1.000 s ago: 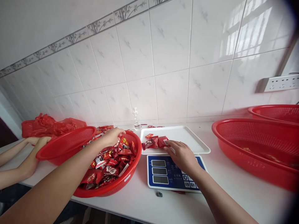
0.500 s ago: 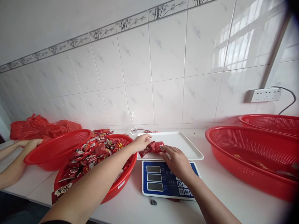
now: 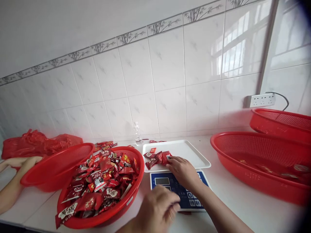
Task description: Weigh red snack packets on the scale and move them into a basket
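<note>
Several red snack packets lie at the left end of a white tray on a blue scale. My right hand reaches over the tray's front edge, its fingertips closed on the nearest red packet. In front of the scale's display hovers my left hand, blurred, with curled fingers; whether anything is in them cannot be made out. To its left, a red basket is heaped with wrapped snacks.
Another red basket stands at the left beside red plastic bags and a person's arms. Larger red baskets occupy the right. A clear bottle stands near the wall.
My left hand has drawn back from the packets toward me, over the scale's front. My right hand stays at the packets. The view has shifted slightly.
</note>
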Available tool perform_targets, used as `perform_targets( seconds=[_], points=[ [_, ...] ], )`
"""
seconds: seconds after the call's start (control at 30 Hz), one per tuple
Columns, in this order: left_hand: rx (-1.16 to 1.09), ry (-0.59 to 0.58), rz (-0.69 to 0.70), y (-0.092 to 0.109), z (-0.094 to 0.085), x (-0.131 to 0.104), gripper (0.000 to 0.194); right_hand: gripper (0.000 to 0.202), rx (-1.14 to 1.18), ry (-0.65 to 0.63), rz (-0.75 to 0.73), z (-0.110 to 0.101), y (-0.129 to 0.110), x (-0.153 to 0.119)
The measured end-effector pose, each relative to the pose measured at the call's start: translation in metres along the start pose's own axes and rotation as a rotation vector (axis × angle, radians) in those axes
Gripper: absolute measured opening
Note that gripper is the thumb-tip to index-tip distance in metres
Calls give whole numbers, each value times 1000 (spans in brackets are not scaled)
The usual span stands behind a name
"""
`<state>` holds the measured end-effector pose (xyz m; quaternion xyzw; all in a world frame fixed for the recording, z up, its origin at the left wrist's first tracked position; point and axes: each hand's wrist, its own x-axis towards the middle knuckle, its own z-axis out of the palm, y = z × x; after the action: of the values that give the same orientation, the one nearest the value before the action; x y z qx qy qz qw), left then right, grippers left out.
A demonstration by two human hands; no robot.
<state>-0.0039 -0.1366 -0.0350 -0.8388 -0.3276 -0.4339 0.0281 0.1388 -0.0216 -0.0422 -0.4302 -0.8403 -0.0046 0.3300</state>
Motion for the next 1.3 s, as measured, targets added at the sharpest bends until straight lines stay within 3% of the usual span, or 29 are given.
perform_targets(
  seconds=[0.03,0.1,0.23,0.4,0.53,0.8,0.93,1.13,1.3],
  points=[
    [55,49,161,-5,12,-7,20,27,8,-4,10,-1,-1,1],
    [95,112,266,-20,32,-13,24,27,31,-17,39,-3,-3,3],
    [-16,120,157,-41,48,-8,18,28,81,-78,76,-9,-5,9],
    [-175,51,-67,-45,40,-15,18,27,81,-174,81,-15,0,26],
    [-279,-22,-216,-44,30,-17,20,35,73,-170,160,-14,0,52],
    [-256,-60,-85,-41,27,-16,20,57,66,-383,43,26,-31,99],
    [-254,-69,-108,-42,26,-17,21,47,53,-433,32,38,-29,107],
    [-248,-73,-86,-41,28,-17,23,16,68,-319,137,37,-17,110],
    [-251,-91,-110,-39,25,-15,28,22,171,-201,205,23,-11,113]
  ],
)
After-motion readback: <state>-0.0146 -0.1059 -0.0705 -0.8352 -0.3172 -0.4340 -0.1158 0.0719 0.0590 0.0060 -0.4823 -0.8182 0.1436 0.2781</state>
